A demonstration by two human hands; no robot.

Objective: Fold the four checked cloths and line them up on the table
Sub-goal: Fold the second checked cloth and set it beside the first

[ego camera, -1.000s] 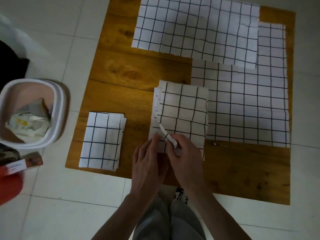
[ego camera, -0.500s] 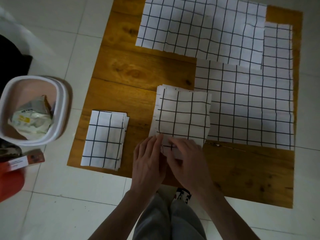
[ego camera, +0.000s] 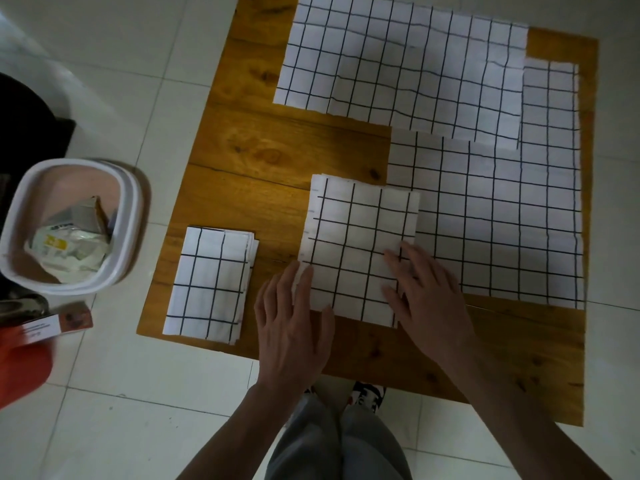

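Observation:
A half-folded checked cloth [ego camera: 356, 244] lies in the middle of the wooden table [ego camera: 277, 154]. My left hand [ego camera: 294, 320] rests flat on its near left corner, fingers straight. My right hand [ego camera: 429, 296] presses flat on its near right part. A small fully folded checked cloth [ego camera: 211, 285] sits at the table's near left corner. Two unfolded checked cloths lie flat: one at the far side [ego camera: 401, 67], one on the right [ego camera: 512, 216], partly under the others.
A white bin [ego camera: 20, 265] with wrappers inside stands on the tiled floor left of the table. A small box [ego camera: 55, 323] and something red [ego camera: 20, 368] lie near it. My legs and shoes [ego camera: 367, 396] are at the table's near edge.
My right hand let go of the pinched cloth corner, and both hands moved apart and now lie flat on the cloth. The cloth lies flatter.

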